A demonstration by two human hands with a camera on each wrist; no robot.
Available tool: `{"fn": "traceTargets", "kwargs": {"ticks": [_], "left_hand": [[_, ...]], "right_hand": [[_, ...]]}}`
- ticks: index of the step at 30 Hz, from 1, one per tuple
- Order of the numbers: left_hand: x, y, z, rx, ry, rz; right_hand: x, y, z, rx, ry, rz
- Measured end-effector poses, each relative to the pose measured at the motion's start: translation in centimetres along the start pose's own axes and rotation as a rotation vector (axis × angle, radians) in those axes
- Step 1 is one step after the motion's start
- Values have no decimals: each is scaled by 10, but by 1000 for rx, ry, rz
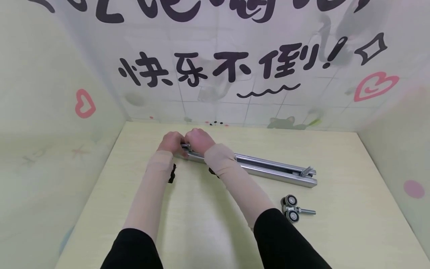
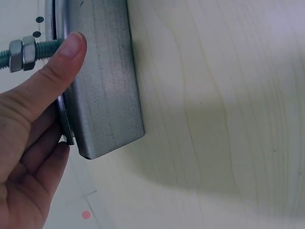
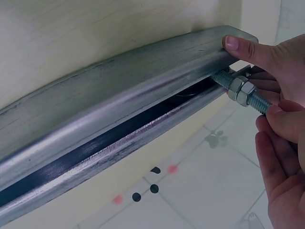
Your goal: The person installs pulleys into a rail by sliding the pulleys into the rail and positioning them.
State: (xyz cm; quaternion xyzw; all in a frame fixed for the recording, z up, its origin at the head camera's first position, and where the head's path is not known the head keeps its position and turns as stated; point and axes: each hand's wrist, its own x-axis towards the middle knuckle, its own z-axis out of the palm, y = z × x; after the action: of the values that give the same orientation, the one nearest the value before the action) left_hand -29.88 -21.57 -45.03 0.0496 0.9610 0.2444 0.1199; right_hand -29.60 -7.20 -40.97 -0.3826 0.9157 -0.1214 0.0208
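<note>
A long grey metal rail (image 1: 268, 169) lies slantwise on the pale table (image 1: 208, 224). Both hands meet at its left end. My left hand (image 1: 171, 142) grips that end of the rail (image 2: 102, 95), thumb (image 2: 71, 45) pressed on its side and fingers curled behind it. A threaded bolt with two nuts (image 3: 240, 89) sticks out of the rail's slot (image 3: 119, 129) there. My right hand (image 1: 199, 140) pinches the bolt's outer end between its fingertips (image 3: 281, 119). The bolt (image 2: 21, 55) also shows beside the left thumb.
A second bolt with a roller (image 1: 307, 172) sits in the rail's right end. A loose double-wheel roller with a bolt (image 1: 291, 210) lies on the table in front of it. Printed walls close the table on three sides. Small dark dots (image 1: 215, 122) lie at the back edge.
</note>
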Motion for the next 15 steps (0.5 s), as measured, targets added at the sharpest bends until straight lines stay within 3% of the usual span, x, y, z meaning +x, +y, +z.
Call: {"fn": "traceTargets", "kwargs": {"ticks": [15], "left_hand": [[1, 0, -1, 6, 6, -2]], "right_hand": [[-18, 20, -9, 17, -21, -32]]}}
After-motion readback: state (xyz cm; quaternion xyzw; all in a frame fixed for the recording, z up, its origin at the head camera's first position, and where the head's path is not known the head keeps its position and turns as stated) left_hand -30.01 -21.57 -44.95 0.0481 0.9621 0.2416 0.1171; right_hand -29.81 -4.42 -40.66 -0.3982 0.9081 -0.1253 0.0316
